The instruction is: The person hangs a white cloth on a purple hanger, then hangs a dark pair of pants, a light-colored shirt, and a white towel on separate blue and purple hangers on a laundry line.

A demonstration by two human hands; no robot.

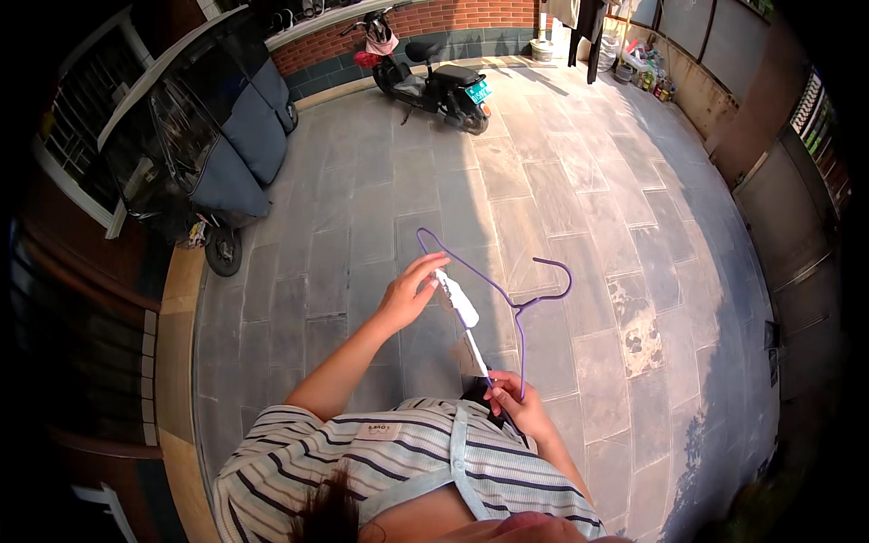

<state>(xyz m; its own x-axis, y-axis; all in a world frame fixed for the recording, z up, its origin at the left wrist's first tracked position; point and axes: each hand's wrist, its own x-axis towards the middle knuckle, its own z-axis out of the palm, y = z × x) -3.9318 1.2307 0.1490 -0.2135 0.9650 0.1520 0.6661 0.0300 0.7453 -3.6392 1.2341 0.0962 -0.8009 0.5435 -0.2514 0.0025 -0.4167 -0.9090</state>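
A purple wire clothes hanger [490,278] is held in front of my body, its hook pointing away to the right. My right hand [518,404] grips the hanger at its near corner, by the waist. Along the bottom bar lies a white, thin piece [460,300], crumpled at the far end and narrow toward my right hand; I cannot tell if it is cloth or paper. The bent fingers and thumb of my left hand [412,291] close on the far end of this white piece, beside the bar.
A black electric scooter [444,90] stands ahead by a brick wall [471,20]. On the left is a covered three-wheeler [213,145]. Dark clothes [589,36] hang at the back right, near assorted bottles and containers [647,71]. Grey paving [362,208] lies below.
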